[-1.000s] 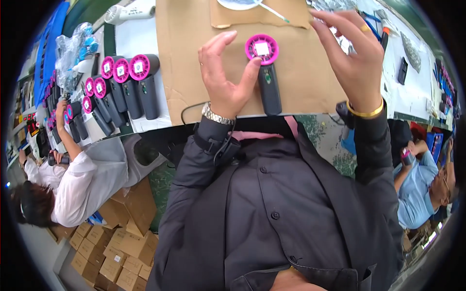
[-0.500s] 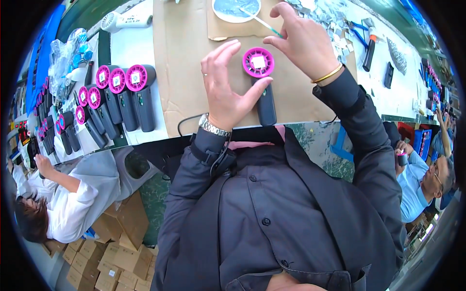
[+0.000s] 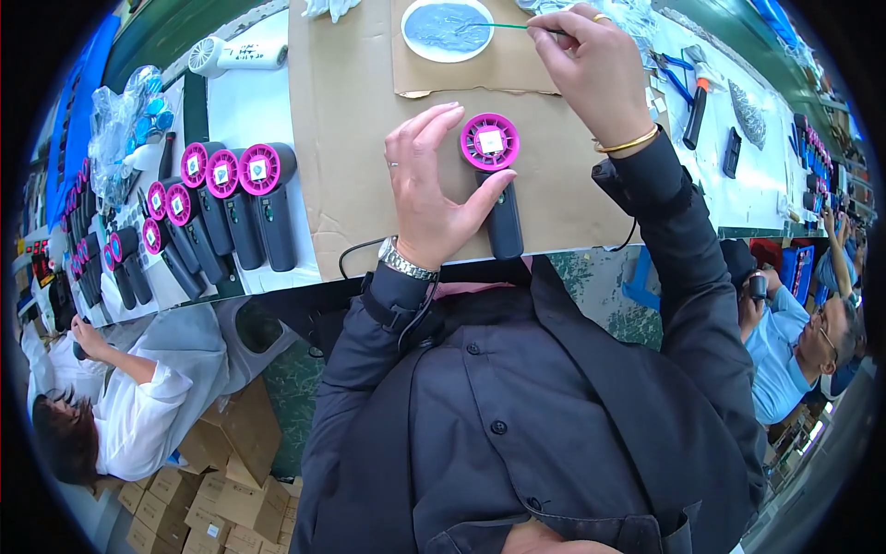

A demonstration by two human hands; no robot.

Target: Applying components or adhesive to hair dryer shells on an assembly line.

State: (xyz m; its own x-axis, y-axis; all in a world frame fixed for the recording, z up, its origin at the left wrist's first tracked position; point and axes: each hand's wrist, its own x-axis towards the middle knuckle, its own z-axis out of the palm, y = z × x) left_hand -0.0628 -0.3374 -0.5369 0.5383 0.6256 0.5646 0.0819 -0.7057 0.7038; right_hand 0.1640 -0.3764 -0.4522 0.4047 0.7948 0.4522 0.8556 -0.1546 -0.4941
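A dark grey handheld fan (image 3: 503,217) with a pink grille and a white square at its centre lies on brown cardboard in front of me. My left hand (image 3: 429,189) stands open beside it, fingers raised and thumb stretched across near the top of its handle. Farther off, my right hand (image 3: 595,78) pinches a thin green stick (image 3: 519,27). The stick's far end reaches into blue-grey paste (image 3: 448,30) in a white shallow dish (image 3: 434,57).
Several similar pink-grilled fans (image 3: 268,208) stand in rows at left, below a white fan (image 3: 242,55). At right lie blue-handled pliers (image 3: 678,78), a hammer (image 3: 699,111) and a bag of small parts (image 3: 746,115). Co-workers sit on both sides.
My right hand's fingers have closed on the stick, which now lies nearly level instead of slanting. My left hand stays open beside the fan. The whole view has shifted slightly.
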